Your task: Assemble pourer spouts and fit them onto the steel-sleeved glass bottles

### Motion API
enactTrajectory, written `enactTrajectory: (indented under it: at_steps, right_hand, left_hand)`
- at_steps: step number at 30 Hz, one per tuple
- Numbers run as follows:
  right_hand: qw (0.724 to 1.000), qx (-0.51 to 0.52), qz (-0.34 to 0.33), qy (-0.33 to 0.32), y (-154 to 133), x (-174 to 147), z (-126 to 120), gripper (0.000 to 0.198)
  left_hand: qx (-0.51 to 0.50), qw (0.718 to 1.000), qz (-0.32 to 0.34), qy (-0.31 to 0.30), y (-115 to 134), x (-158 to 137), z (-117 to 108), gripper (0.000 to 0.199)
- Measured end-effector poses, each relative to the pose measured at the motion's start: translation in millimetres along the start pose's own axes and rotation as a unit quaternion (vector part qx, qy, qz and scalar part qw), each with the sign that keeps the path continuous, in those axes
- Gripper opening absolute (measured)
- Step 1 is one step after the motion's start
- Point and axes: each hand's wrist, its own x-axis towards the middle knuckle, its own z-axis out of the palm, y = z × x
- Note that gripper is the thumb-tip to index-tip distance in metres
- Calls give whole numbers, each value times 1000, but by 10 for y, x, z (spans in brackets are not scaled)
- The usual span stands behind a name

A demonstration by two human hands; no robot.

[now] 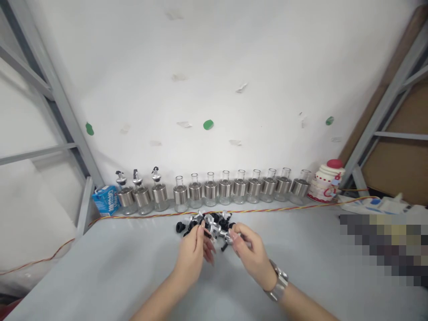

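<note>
One white wall (261, 58) is spread across the background, and below it a grey table (110, 267) is seen, flanked by a left metal frame (62, 96) and a right metal frame (381, 113). Along the table's back edge twelve glass bottles with steel sleeves are lined up upright: three capped bottles (141, 196) are fitted with pourers at the left, and nine open-necked bottles (240, 188) are ranged to their right. In front of the row, near the middle, a pile of silver and black pourer parts (214, 223) is heaped. At its near left side the left hand (192, 249) is held with thumb and forefinger close together and the other fingers loosely curled; whether anything is gripped cannot be told. The right hand (252, 256) is half closed, its thumb and forefinger brought up to a silver piece (228, 239) at the pile's right edge (a firm hold cannot be confirmed, as the fingers are blurred). A red-topped decorated jar (323, 185) is placed at the row's right end, a blue carton (106, 200) at its left. A wide metal band (278, 283) is worn on the right wrist. Between bottles and pile a thin twisted cord (257, 211) is stretched. At the pile's left edge a black stopper (180, 227) is seen.
</note>
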Motion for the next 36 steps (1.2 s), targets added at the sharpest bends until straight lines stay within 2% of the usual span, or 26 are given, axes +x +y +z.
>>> enactTrajectory:
  at_steps: [4,7,8,10,14,17,21,23,25,27,31,34,36]
  right_hand:
    - [980,152,127,-9,87,115,33,35]
    - [955,211,207,-17,164,165,95,35]
    - [947,224,227,-23,183,172,115,35]
    - [932,257,254,-31,205,175,147,34]
    - [891,345,291,-41,193,168,154,31]
    - [861,377,336,-62,180,172,120,32]
    - [836,387,378,-88,194,180,82,36]
    - [833,389,383,-91,199,179,79,36]
    - [837,385,377,-90,191,175,84,35]
    - [845,373,374,-89,173,170,92,35]
    - [853,332,392,-89,132,161,96,39]
    - [839,315,429,-111,117,151,80,45]
    - [828,315,444,-135,107,141,67,48]
  left_hand:
    - [30,998,-50,-29,-34,97,-61,47]
    - [171,985,-7,10,-93,190,-161,49]
    - [246,969,20,29,-116,225,-210,49]
    - [319,945,49,56,-162,289,-306,44]
    - [401,909,80,80,-216,332,-382,30]
    - [444,886,99,88,-198,287,-345,30]
    - [526,815,218,107,-175,242,-311,35]
    - [545,791,257,105,-192,256,-319,31]
    - [544,792,260,96,-216,276,-330,29]
    - [524,806,265,75,-221,278,-331,27]
    - [460,836,300,-4,-134,192,-273,25]
    - [456,833,307,-68,-55,95,-203,22]
    - [465,827,305,-81,-38,48,-166,20]
